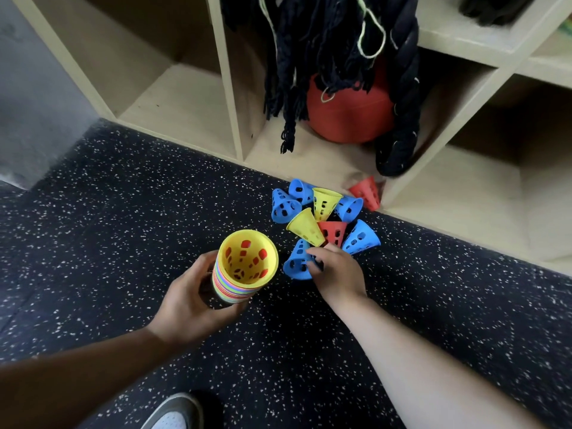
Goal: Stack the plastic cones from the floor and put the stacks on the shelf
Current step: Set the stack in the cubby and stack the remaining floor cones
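Note:
My left hand (192, 298) grips a tall stack of nested cones (244, 267), its mouth facing up with a yellow cone on top. My right hand (334, 270) reaches to a blue cone (297, 263) lying on the floor, with fingers curled onto its side. Behind it lies a pile of loose cones: a yellow cone (305, 226), a red cone (332, 232), several blue cones (283, 205) and another yellow cone (323, 202). One red cone (366, 191) lies at the edge of the shelf (309, 156).
The beige cubby shelf (192, 113) runs along the back. Its left compartment is bare; the middle one holds a red ball (349, 113) and hanging dark ropes (309, 57). The floor (123, 196) is dark speckled rubber. My shoe (173, 413) shows at the bottom.

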Demonstrator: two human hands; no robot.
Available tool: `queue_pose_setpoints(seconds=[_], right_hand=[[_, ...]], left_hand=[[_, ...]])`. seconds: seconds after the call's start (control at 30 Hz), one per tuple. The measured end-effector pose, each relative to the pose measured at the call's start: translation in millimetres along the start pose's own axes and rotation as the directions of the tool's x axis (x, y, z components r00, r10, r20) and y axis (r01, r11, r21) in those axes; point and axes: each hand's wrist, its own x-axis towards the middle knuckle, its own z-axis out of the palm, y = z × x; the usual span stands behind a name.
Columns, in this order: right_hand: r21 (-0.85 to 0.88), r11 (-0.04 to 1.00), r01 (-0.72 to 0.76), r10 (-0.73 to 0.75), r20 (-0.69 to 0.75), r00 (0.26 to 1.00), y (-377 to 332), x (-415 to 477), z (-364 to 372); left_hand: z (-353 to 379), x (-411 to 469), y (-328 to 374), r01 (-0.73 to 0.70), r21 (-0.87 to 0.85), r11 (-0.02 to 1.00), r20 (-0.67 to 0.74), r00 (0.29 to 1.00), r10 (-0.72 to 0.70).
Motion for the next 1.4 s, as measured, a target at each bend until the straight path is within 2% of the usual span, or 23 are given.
queue_pose_setpoints(seconds=[0.07, 0.13, 0.2, 0.3, 0.37, 0.53, 0.6, 0.67, 0.73, 0.83, 0.93, 1.13, 1.27, 1.4], right_hand=[[0.086, 0.995, 0.046, -0.036, -0.113, 0.993, 4, -2, -4], [0.249, 0.962, 0.113, -0.044, -0.267, 0.963, -5, -11, -20], [0.448, 0.885, 0.127, 0.041, -0.347, 0.937, -22, -23, -46], [0.715, 0.694, 0.083, 0.166, -0.272, 0.948, -46, -41, -86], [0.78, 0.619, 0.087, 0.135, -0.215, 0.967, -63, -51, -106], [0.676, 0.717, 0.167, -0.144, -0.091, 0.985, -105, -57, -105], [0.696, 0.702, 0.152, -0.101, -0.113, 0.988, -104, -51, -93], [0.718, 0.69, 0.094, 0.012, -0.142, 0.99, -94, -40, -77], [0.638, 0.769, 0.022, 0.08, -0.131, 0.988, -81, -27, -55], [0.424, 0.899, -0.104, 0.112, 0.007, 0.994, -72, -7, -19], [0.351, 0.919, -0.18, 0.149, 0.111, 0.982, -76, 8, 8], [0.198, 0.973, -0.115, 0.107, 0.05, 0.993, -73, 24, 34], [0.217, 0.974, -0.068, 0.075, -0.025, 0.997, -67, 32, 39], [0.255, 0.966, -0.038, 0.03, 0.033, 0.999, -67, 31, 37]], left_hand=[[0, 0, -1, -0.003, 0.014, 1.0, 0.002, 1.0, 0.003], [-2, 0, -2, -0.011, 0.038, 0.999, 0.005, 1.0, 0.011], [-4, 0, -5, -0.002, 0.044, 0.999, 0.012, 1.0, 0.001], [-7, -1, -13, 0.015, 0.04, 0.999, 0.026, 1.0, -0.016], [-7, -2, -16, 0.006, 0.051, 0.999, 0.027, 1.0, -0.007], [-4, -3, -18, -0.001, 0.019, 1.0, -0.007, 1.0, 0.001], [-5, -5, -18, -0.005, 0.01, 1.0, -0.025, 1.0, 0.005], [-9, -7, -18, -0.006, 0.01, 1.0, -0.051, 0.999, 0.007], [-13, -10, -15, -0.006, -0.014, 1.0, -0.076, 0.997, 0.005], [-22, -14, -15, -0.003, -0.008, 1.0, -0.103, 0.995, 0.003], [-33, -17, -20, 0.007, 0.009, 1.0, -0.112, 0.994, -0.006], [-45, -17, -28, 0.009, 0.004, 1.0, -0.13, 0.991, -0.008], [-45, -18, -26, -0.004, -0.001, 1.0, -0.134, 0.991, 0.004], [-45, -16, -27, 0.012, -0.003, 1.0, -0.124, 0.992, -0.013]])
